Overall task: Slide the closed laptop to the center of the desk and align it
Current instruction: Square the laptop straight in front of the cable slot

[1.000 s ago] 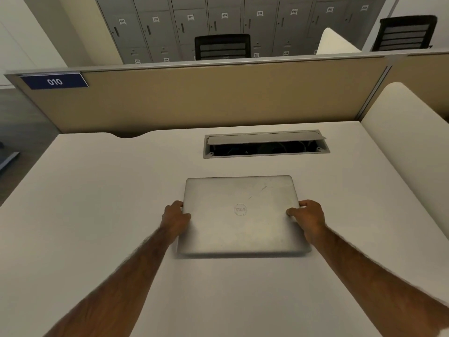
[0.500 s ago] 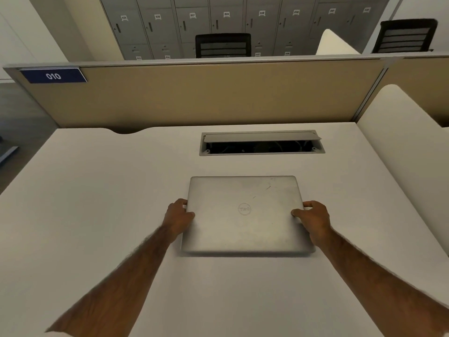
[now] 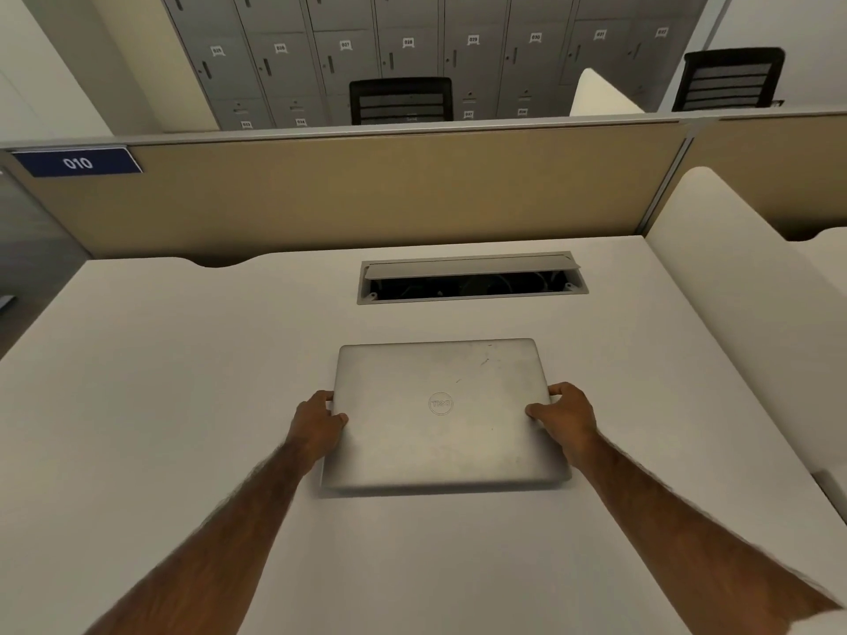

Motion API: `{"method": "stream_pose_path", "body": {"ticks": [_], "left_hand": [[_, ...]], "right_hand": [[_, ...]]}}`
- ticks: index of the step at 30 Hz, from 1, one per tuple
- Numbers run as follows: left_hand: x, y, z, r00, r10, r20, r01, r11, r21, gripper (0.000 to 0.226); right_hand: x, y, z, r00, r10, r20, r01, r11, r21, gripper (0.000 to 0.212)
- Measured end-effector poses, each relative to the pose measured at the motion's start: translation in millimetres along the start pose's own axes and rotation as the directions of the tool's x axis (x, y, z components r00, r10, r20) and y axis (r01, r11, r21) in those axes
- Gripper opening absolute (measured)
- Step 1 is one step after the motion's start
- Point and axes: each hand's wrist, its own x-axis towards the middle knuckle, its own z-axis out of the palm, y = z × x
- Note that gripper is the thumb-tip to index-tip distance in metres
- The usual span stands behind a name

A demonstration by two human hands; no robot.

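Observation:
A closed silver laptop [image 3: 442,414] with a round logo lies flat on the white desk [image 3: 160,405], roughly in the middle and just in front of the cable slot. Its edges run nearly square to the desk's front. My left hand [image 3: 316,426] grips the laptop's left edge, thumb on the lid, fingers curled under the side. My right hand [image 3: 561,417] holds the right edge the same way. Both forearms reach in from the bottom of the view.
An open cable tray [image 3: 472,279] with a raised flap is set into the desk behind the laptop. A tan partition [image 3: 366,194] with a blue "010" label [image 3: 77,162] closes the far edge. A white side divider [image 3: 742,277] borders the right. Chairs and lockers stand beyond.
The laptop has shifted a little to the right with both hands still on its sides, and its edges look slightly squarer. My head tilted, so the view shows more of the lockers.

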Motion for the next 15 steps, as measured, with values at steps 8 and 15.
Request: {"method": "stream_pose_path", "body": {"ticks": [8,15], "left_hand": [[-2.7,0.3,-1.1,0.999,-0.031,0.013,0.031,1.0,0.006,0.044],[-5.4,2.6,-0.6,0.999,-0.036,-0.004,0.035,0.999,-0.025,0.046]], "right_hand": [[4.5,-0.6,-0.9,1.0,0.004,0.014,-0.004,1.0,-0.018,0.036],[3.9,0.7,-0.1,1.0,0.002,0.012,-0.002,1.0,0.007,0.04]]}}
